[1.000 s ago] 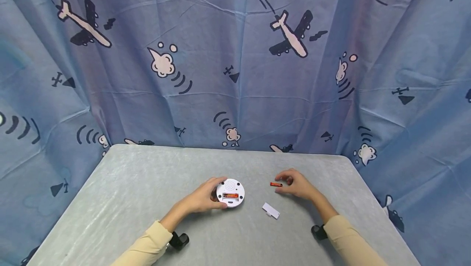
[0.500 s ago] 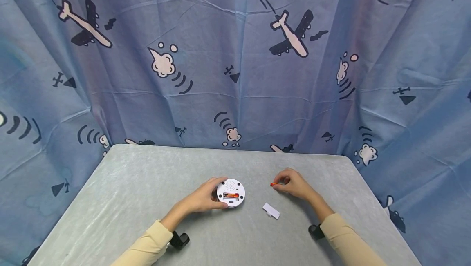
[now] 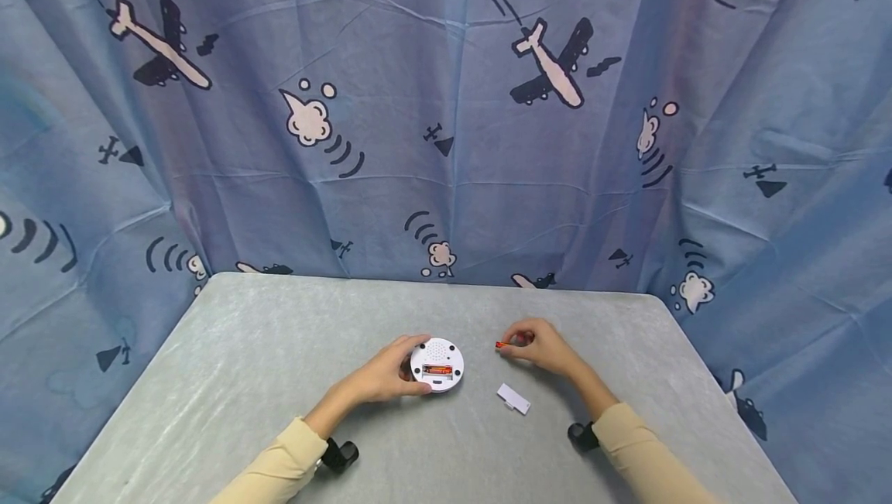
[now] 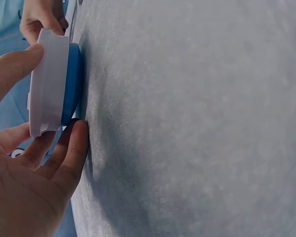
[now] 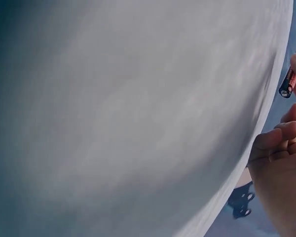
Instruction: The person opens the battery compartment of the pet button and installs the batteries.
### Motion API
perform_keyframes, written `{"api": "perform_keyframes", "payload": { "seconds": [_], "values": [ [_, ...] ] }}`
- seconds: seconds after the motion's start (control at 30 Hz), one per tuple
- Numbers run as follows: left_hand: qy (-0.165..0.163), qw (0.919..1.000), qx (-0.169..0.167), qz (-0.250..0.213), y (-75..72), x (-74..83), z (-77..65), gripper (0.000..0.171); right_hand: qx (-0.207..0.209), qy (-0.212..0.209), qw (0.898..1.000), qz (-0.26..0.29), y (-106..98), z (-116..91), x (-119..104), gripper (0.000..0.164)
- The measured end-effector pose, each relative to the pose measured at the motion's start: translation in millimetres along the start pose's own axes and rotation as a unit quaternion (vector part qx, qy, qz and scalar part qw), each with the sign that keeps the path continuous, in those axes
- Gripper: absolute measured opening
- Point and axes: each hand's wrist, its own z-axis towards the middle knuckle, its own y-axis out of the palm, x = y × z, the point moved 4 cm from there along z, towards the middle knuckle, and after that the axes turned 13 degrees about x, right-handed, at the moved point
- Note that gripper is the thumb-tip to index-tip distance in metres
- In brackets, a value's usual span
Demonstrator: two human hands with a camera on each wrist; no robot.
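Observation:
My left hand (image 3: 385, 371) grips a round white device (image 3: 437, 351) by its left side, thumb at the near edge and fingers at the far edge. Its open battery compartment faces up, and a red battery (image 3: 437, 370) lies inside. In the left wrist view the device (image 4: 48, 84) shows a blue part on its other face, close to the table. Between thumb and finger, my right hand (image 3: 545, 348) pinches another red battery (image 3: 500, 344), whose dark end (image 5: 286, 91) shows in the right wrist view. A small white battery cover (image 3: 513, 399) lies between the hands, nearer the person.
The pale grey table (image 3: 279, 334) has rounded far corners. Behind it hangs a blue curtain (image 3: 390, 101) printed with aeroplanes and clouds. A black wrist camera (image 3: 339, 457) is strapped to the left wrist, another (image 3: 582, 437) to the right.
My right hand has picked up the loose battery from the table and carried it left, closer to the device. My left hand and the cover have stayed put.

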Motion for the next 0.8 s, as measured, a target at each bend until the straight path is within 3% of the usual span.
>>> {"api": "perform_keyframes", "payload": {
  "seconds": [0.5, 0.8],
  "values": [
    [-0.004, 1.0, -0.001, 0.006, -1.0, 0.4, 0.1, 0.082, -0.016, 0.001, 0.998, 0.063, 40, 20, -42, 0.009],
    [-0.002, 0.9999, -0.007, 0.013, -1.4, 1.3, -0.4, 0.082, -0.028, 0.0, 0.996, 0.083, 55, 22, -63, 0.009]
  ]
}}
